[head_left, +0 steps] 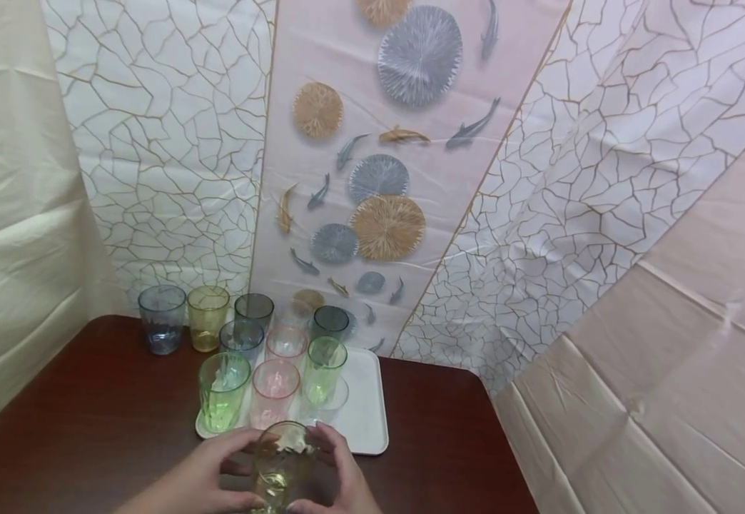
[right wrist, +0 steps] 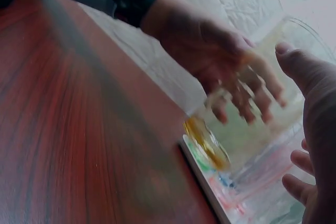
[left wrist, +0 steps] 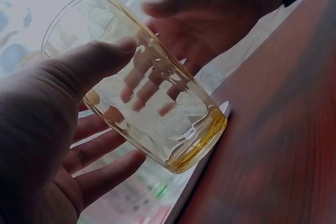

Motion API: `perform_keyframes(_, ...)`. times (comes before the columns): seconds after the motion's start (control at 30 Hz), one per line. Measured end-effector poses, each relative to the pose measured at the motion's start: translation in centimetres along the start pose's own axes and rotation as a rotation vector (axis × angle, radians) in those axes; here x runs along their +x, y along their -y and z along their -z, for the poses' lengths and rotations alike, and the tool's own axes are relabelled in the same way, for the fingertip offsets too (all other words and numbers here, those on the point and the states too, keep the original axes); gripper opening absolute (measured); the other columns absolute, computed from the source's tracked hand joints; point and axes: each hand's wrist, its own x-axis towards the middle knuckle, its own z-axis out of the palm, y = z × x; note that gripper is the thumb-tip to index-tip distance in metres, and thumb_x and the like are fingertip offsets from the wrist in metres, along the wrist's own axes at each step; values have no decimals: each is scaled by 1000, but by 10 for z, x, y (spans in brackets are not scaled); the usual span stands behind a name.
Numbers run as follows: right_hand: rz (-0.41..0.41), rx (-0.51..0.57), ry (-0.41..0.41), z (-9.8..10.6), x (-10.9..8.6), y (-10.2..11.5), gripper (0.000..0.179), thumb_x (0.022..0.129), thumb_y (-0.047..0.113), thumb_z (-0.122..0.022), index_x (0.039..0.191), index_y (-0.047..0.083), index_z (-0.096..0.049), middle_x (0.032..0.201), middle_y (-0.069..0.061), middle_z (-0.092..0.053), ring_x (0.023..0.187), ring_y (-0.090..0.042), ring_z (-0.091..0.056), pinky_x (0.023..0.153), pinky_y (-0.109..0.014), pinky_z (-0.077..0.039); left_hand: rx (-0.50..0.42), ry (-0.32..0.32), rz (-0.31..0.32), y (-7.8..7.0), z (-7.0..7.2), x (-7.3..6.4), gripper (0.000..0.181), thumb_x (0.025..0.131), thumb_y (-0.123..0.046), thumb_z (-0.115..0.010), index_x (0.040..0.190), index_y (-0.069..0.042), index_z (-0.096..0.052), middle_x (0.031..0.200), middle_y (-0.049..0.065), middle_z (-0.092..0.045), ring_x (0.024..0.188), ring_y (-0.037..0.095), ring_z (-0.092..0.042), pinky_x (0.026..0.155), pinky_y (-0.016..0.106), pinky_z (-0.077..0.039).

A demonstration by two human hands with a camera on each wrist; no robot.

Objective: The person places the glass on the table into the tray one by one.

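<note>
Between my two hands, low in the head view, is a pale yellow glass tumbler (head_left: 276, 478) with a thick amber base. It leans in the left wrist view, where the tumbler (left wrist: 157, 103) is clear enough to show fingers through its wall. My left hand (head_left: 212, 467) holds its left side, the thumb (left wrist: 105, 59) lying along the wall. From the other side my right hand (head_left: 343, 467) grips it, fingers spread round the far wall. In the right wrist view the right thumb (right wrist: 302, 66) overlaps the tumbler near its rim.
Beyond the hands a white tray (head_left: 369, 410) bears several tumblers, among them a green tumbler (head_left: 223, 400) and a pink tumbler (head_left: 275, 396). Left of it stand a blue tumbler (head_left: 163, 325) and a yellow tumbler (head_left: 208, 321). Patterned cloth (head_left: 173, 143) hangs behind the dark wood table (head_left: 437, 442).
</note>
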Motion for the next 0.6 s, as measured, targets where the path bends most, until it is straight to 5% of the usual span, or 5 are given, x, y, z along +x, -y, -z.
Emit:
perform_keyframes(0.3,-108,90,-3,-1,1,18,98,78,13,-92,159,9,-37,145,-10,-58,129,-24,-57,111,-35,-47,-7,19,-57,-3,-20,16,69,86,-16,-86,146,-3,-53,135,17,-59,123,25,-60,84,33,-62)
perform_keyframes(0.47,-205,208,-13,-5,0,24,89,80,10,-89,156,17,-42,143,-7,-60,127,-25,-59,110,-34,-47,-3,30,-18,-2,-21,14,67,87,-18,-85,145,-5,-53,134,15,-60,123,21,-60,83,32,-62)
perform_keyframes(0.6,-201,223,-22,-6,-1,23,88,80,7,-88,155,12,-42,142,-12,-60,126,-25,-59,109,-34,-48,99,43,-23,-1,-19,12,67,88,-24,-84,145,-7,-53,134,11,-61,122,19,-60,85,34,-63)
